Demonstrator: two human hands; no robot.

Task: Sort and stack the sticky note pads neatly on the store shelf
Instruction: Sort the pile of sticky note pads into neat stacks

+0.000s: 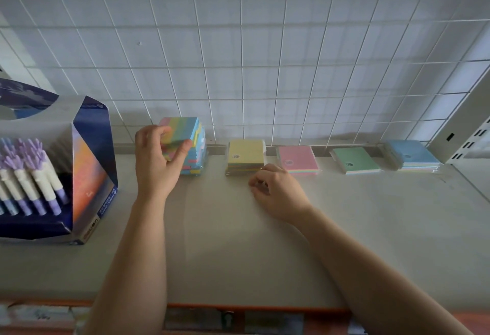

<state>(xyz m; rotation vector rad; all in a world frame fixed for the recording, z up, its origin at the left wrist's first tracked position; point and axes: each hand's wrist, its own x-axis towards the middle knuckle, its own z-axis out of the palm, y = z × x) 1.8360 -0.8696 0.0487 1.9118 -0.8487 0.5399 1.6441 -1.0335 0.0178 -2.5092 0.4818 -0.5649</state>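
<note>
A tall stack of striped multicolour sticky note pads (189, 146) stands at the back of the shelf (238, 242). My left hand (156, 159) grips the top pad of that stack, fingers on its left edge and thumb on its front. To the right lie a yellow pad stack (246, 155), a pink pad stack (298, 159), a green pad (355, 161) and a blue pad stack (412, 155) in a row. My right hand (275, 189) rests on the shelf just in front of the yellow stack, fingers curled, holding nothing that I can see.
A blue display box of white and purple pens (45, 175) stands at the left. A white wire grid panel (238, 56) backs the shelf. A white metal bracket (469, 133) bounds the right end. An orange strip (252, 308) runs along the front edge.
</note>
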